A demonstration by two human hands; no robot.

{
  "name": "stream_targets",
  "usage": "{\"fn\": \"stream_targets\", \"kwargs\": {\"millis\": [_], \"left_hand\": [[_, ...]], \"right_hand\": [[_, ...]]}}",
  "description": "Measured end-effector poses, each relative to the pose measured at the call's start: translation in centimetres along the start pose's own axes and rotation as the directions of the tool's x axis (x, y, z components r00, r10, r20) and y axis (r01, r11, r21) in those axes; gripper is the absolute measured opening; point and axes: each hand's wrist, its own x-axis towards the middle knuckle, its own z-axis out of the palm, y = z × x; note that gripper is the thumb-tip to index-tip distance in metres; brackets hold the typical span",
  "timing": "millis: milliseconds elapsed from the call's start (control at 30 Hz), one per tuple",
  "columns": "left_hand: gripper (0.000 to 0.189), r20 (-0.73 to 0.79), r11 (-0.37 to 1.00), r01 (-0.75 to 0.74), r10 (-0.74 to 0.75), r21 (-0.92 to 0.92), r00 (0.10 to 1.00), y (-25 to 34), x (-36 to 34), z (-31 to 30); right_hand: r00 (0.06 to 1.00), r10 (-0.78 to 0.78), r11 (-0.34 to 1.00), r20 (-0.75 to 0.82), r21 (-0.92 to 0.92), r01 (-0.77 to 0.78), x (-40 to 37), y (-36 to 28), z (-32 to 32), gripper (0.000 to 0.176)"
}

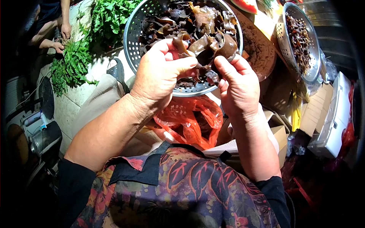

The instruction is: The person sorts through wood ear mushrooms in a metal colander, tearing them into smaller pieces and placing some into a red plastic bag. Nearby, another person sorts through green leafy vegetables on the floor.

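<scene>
A cluster of dark brown wood ear fungus [205,47] is held between my two hands, over the near part of a perforated metal colander [133,47]. My left hand [163,72] pinches its left side between thumb and fingers. On the right side, my right hand [235,81] grips the same cluster, thumb on top. More wood ear pieces [167,24] fill the colander behind my hands. Below the colander, between my legs, lies an open red plastic bag [186,121] with something dark inside.
Leafy greens [72,62] lie on the tiled floor at the left, where another person's hands [62,38] hold some stems. A second colander [315,53] with brown strips stands at the right, near a cardboard box [315,110] and a white container [334,117].
</scene>
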Motion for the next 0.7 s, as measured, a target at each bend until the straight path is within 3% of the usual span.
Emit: {"fn": "stream_targets", "kwargs": {"millis": [167,367,467,500,567,633,700], "left_hand": [[0.028,-0.072,1.0,0.005,-0.003,0.026,0.997,-0.2,0.6,-1.3],[0.024,-0.143,0.941,-0.005,0.056,0.338,0.988,-0.3,1.3,-2.4],[0.03,0.121,0.582,-0.156,0.098,0.798,0.988,0.2,1.8,-3.4],[0.028,0.254,0.228,-0.286,0.159,0.931,0.954,0.5,1.5,-3.4],[0.024,0.366,-0.002,-0.366,0.068,0.93,0.928,-0.3,1.4,-4.0],[0.018,0.34,-0.222,-0.346,-0.066,0.912,0.938,-0.2,0.8,-3.6],[0.017,0.314,-0.412,-0.357,-0.171,0.839,0.934,-0.3,0.5,-3.7]], "right_hand": [[0.992,-0.07,0.995,-0.103,0.064,0.077,0.0,-0.9,0.1,0.015],[0.992,-0.098,0.989,-0.081,-0.121,0.088,0.1,-1.1,-1.0,0.016],[0.994,-0.073,0.982,-0.084,-0.182,0.057,-0.2,-1.5,-0.8,0.014],[0.994,-0.073,0.982,-0.083,-0.182,0.057,-0.2,-1.6,-0.9,0.014],[0.998,-0.055,0.953,-0.003,-0.298,0.052,-0.3,-1.6,-1.0,0.013],[0.997,-0.062,0.889,0.047,-0.452,0.076,0.0,-1.0,-1.3,0.015],[0.984,-0.069,0.71,0.162,-0.685,0.163,-0.1,-0.7,-1.3,0.017]]}}
